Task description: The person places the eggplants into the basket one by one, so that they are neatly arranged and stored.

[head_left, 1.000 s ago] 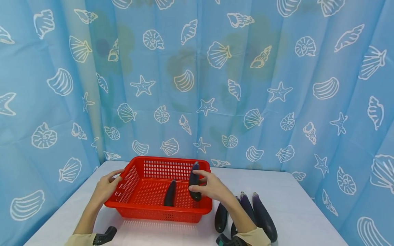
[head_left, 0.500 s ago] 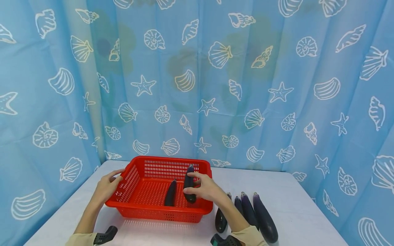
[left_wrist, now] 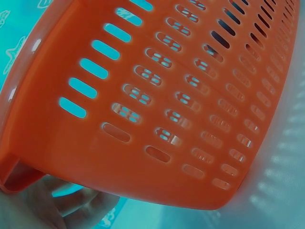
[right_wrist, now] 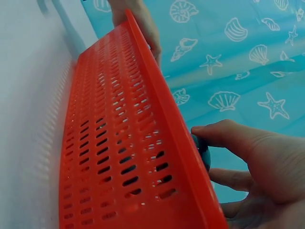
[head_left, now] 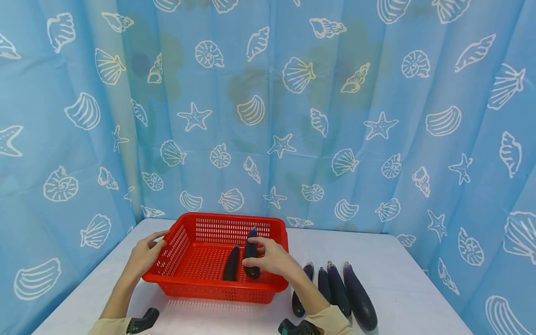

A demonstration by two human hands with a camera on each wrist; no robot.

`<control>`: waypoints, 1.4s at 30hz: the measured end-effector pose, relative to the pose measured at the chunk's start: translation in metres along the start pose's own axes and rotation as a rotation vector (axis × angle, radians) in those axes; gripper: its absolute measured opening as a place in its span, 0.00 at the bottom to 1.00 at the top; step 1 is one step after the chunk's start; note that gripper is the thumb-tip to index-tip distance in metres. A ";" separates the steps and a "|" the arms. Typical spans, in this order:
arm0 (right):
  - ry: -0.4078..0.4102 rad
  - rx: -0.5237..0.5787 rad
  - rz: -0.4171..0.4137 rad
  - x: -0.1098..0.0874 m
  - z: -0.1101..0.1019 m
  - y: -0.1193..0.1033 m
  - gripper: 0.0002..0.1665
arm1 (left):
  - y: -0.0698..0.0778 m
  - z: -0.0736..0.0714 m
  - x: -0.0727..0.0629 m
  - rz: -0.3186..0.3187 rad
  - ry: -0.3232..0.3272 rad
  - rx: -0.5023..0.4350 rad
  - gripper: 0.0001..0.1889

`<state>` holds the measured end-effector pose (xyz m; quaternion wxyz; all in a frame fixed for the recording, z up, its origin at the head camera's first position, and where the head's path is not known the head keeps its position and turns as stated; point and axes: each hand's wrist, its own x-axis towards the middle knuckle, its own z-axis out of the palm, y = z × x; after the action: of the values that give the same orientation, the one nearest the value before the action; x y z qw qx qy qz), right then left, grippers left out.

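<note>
A red plastic basket (head_left: 217, 287) with slotted walls stands on the table. My left hand (head_left: 144, 253) grips its left rim; in the left wrist view, fingers (left_wrist: 78, 205) show beyond the basket's edge. Inside the basket, my right hand (head_left: 272, 257) holds a dark purple eggplant (head_left: 251, 251) between thumb and fingers, its stem end pointing away. To the left of it, a second eggplant (head_left: 231, 264) lies in the basket. From the right wrist view, the basket wall (right_wrist: 109, 143) hides most of the held eggplant (right_wrist: 202, 151).
Several more eggplants (head_left: 360, 298) lie side by side on the white table (head_left: 402, 279), right of the basket; the right forearm partly covers the nearest one (head_left: 298, 304). Behind the table hangs a blue curtain (head_left: 377, 186) with white shell prints.
My right hand has moved left and slightly down inside the basket with the eggplant, bringing it closer to the one lying there. My left hand has stayed in place.
</note>
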<state>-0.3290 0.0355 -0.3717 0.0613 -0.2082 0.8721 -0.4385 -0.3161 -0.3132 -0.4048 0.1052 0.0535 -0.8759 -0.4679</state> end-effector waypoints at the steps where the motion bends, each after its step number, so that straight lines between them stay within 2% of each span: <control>1: -0.003 0.005 0.003 0.001 0.001 0.000 0.39 | 0.000 0.000 0.000 0.002 0.000 -0.001 0.28; 12: -0.040 0.041 0.030 0.007 0.011 0.001 0.39 | 0.000 -0.002 0.002 0.012 -0.003 0.009 0.26; 20: -0.058 0.016 0.061 0.015 0.019 0.005 0.37 | -0.001 -0.002 0.002 0.008 -0.002 0.007 0.26; 42: -0.118 -0.071 0.156 0.021 0.029 0.005 0.34 | -0.002 0.000 0.002 0.002 0.001 0.008 0.27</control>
<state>-0.3416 0.0080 -0.3914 0.1391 -0.1672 0.8955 -0.3883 -0.3182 -0.3146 -0.4058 0.1057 0.0533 -0.8778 -0.4642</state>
